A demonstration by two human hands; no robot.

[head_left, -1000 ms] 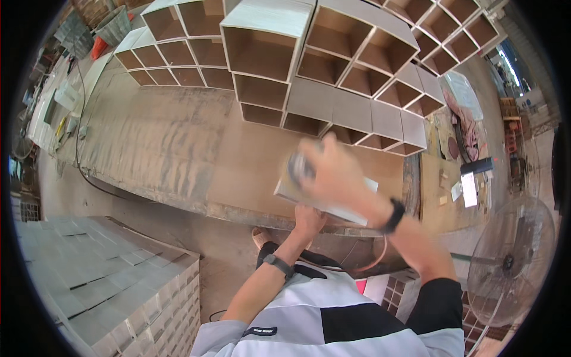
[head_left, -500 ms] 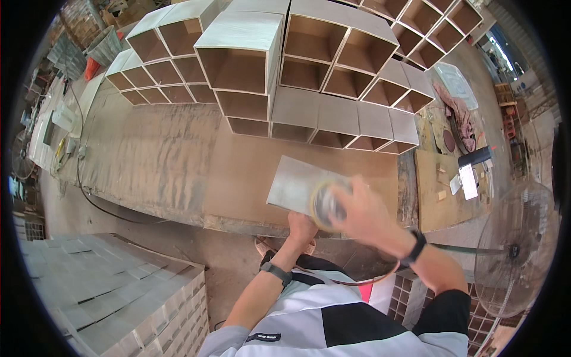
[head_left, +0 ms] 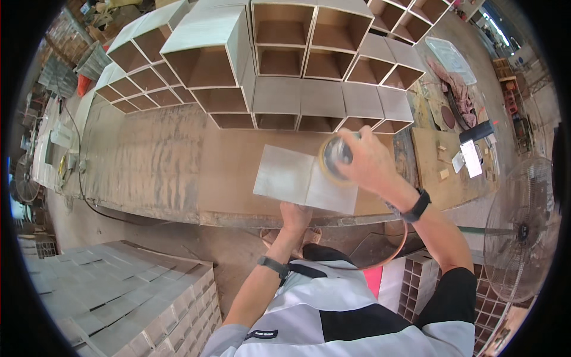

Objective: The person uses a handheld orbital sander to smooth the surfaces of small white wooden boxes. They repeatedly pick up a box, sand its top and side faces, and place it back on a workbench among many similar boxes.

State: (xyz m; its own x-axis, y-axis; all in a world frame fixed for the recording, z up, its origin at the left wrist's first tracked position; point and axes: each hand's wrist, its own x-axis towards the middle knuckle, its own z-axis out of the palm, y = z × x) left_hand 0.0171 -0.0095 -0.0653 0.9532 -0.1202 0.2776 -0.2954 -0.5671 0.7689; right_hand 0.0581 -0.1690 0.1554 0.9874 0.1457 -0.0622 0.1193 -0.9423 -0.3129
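A pale grey-white wooden box (head_left: 284,172) sits on the near part of the workbench, its upper faces split by a seam. My left hand (head_left: 295,215) grips its near edge from below, and the box hides part of the fingers. Over the right half of the box, my right hand (head_left: 370,162) is wrapped around a round power sander (head_left: 333,159), slightly blurred by motion. An orange-brown hose (head_left: 397,247) curves below my right wrist.
Stacked white-edged cubby boxes (head_left: 297,59) line the bench's far side. More boxes (head_left: 125,297) are piled at lower left. A caged fan (head_left: 523,232) stands at right. A white-screened device (head_left: 471,158), a dark cylinder (head_left: 476,132) and small wood blocks (head_left: 444,174) lie on the right board.
My right hand and the sander have moved up and right across the box, uncovering more of its seam. My left hand keeps its hold on the near edge. The whole view has shifted a little.
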